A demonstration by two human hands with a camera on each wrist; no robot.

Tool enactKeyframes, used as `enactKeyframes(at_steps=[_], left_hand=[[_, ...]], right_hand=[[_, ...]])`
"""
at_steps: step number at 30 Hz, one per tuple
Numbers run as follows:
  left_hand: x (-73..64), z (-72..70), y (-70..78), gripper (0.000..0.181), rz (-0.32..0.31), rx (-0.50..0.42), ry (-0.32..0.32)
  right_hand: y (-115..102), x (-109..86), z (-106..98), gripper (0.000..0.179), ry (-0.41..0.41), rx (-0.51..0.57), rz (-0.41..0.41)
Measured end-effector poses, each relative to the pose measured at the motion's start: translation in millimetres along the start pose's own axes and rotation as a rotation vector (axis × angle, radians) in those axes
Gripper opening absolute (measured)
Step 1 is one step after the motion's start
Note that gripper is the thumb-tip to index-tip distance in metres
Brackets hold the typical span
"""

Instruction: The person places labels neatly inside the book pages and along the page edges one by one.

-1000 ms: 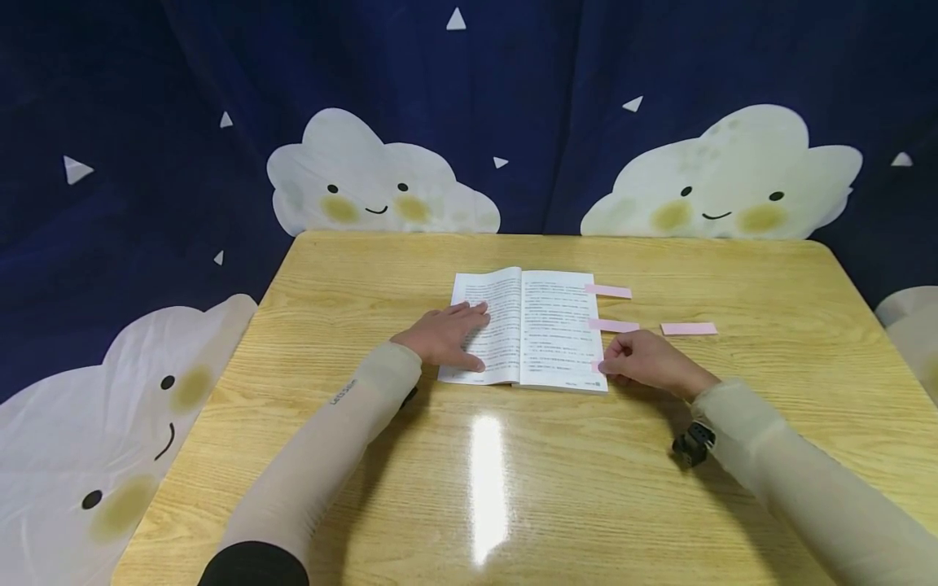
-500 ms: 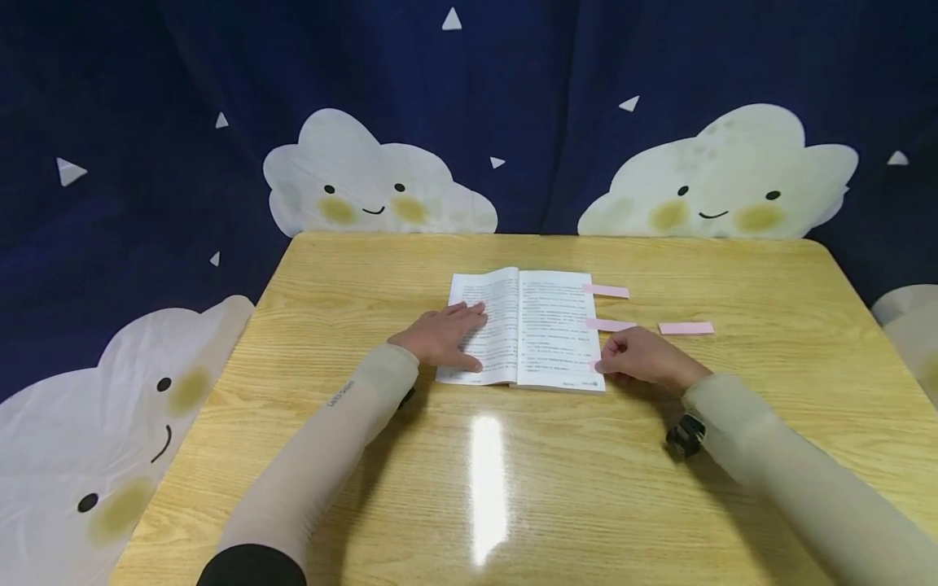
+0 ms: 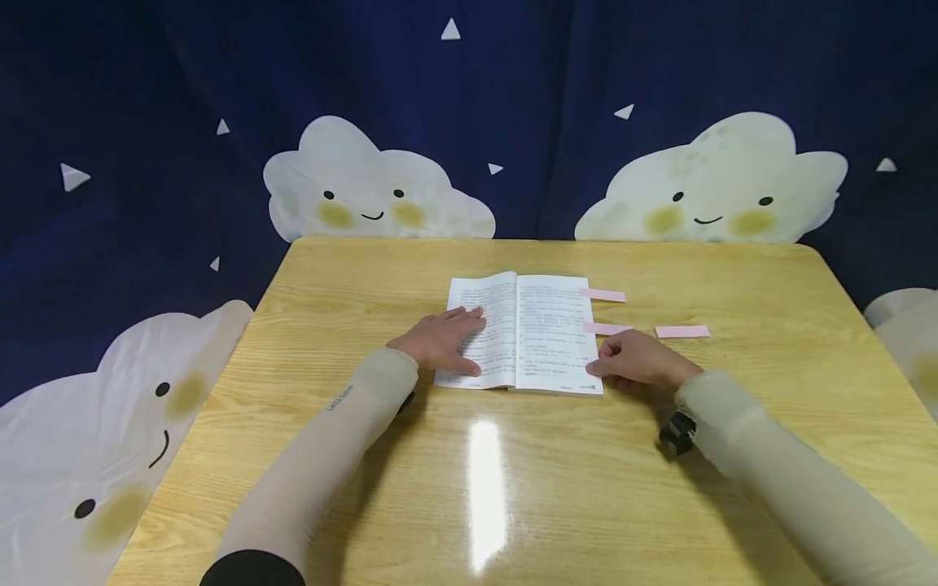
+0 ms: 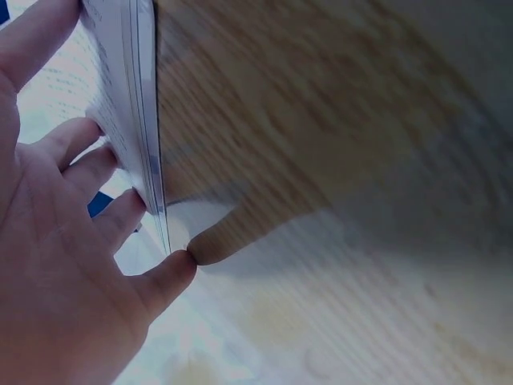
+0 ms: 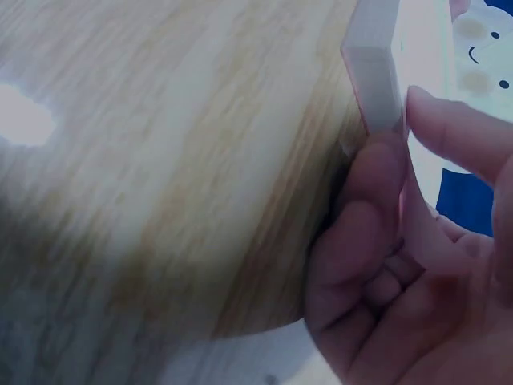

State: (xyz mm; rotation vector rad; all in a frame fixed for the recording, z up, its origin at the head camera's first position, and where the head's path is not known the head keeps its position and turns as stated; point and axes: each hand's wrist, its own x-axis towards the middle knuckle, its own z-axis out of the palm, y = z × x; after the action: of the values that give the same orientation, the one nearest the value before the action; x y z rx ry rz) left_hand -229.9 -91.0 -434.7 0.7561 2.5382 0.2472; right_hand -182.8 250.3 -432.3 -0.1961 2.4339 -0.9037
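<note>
An open book with printed pages lies on the wooden table. Across its left page my left hand rests with fingers spread; in the left wrist view its little finger reaches the tabletop beside the book's edge. At the lower right edge of the book, my right hand pinches a pink sticky strip, thumb on the page and curled fingers by the page block. Higher on that edge, an upper pink strip and a middle pink strip stick out sideways.
A loose pink strip lies on the table right of the book. Behind the table hangs a dark blue curtain with white clouds. Glare shows on the tabletop in front.
My right thumb has slid slightly left over the page edge, covering the strip's end that showed there before. The left hand stays on the page. The head view has shifted slightly.
</note>
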Motion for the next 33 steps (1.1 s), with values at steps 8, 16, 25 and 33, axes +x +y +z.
enactKeyframes(at_steps=[8, 16, 25, 33], left_hand=[[0.6, 1.5, 2.1, 0.088, -0.003, -0.001, 0.001], [2.0, 1.3, 2.5, 0.088, 0.006, 0.007, 0.002], [1.6, 1.7, -0.6, 0.089, -0.001, 0.003, 0.012], [0.8, 2.2, 3.0, 0.089, -0.004, 0.005, 0.006]], right_hand=[[1.7, 3.1, -2.6, 0.035, -0.029, -0.044, 0.060], [6.7, 0.6, -2.5, 0.034, -0.041, -0.015, 0.016], [0.5, -1.2, -7.3, 0.027, -0.097, 0.067, 0.022], [3.0, -0.5, -5.0, 0.029, -0.084, 0.018, 0.033]])
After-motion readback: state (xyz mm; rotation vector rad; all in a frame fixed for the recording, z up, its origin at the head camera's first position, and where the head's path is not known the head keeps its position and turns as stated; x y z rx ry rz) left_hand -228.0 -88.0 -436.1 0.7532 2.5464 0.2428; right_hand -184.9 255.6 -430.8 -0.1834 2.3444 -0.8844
